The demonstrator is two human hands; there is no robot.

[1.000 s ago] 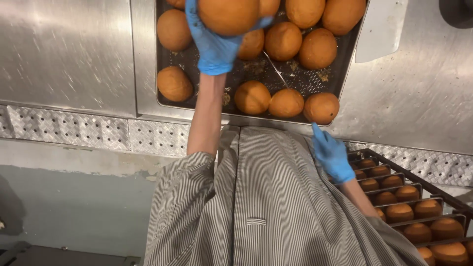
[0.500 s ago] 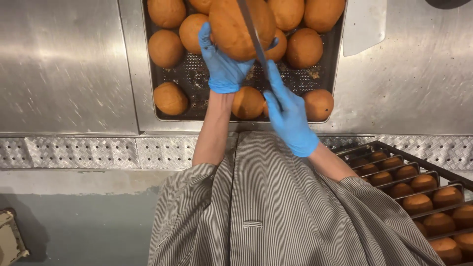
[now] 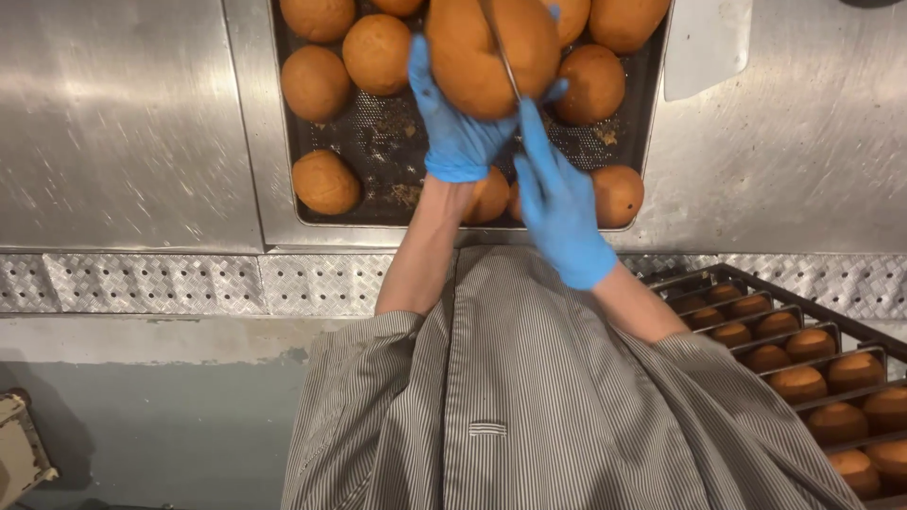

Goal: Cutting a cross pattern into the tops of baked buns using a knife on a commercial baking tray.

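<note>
Left hand [image 3: 458, 127], blue-gloved: grip closed around large round golden-brown bun [image 3: 487, 52], raised above dark perforated baking tray [image 3: 397, 151]; right hand [image 3: 557, 203], newly arrived from beside the body: grip on thin knife blade [image 3: 501, 57], now entering bun.

Both my arms are stretched out in front of me, gloves on. My left hand [image 3: 458, 123] is cupped with fingers curled up in a grip, my right hand [image 3: 557, 203] sits just beside it, fingers extended forward.
</note>
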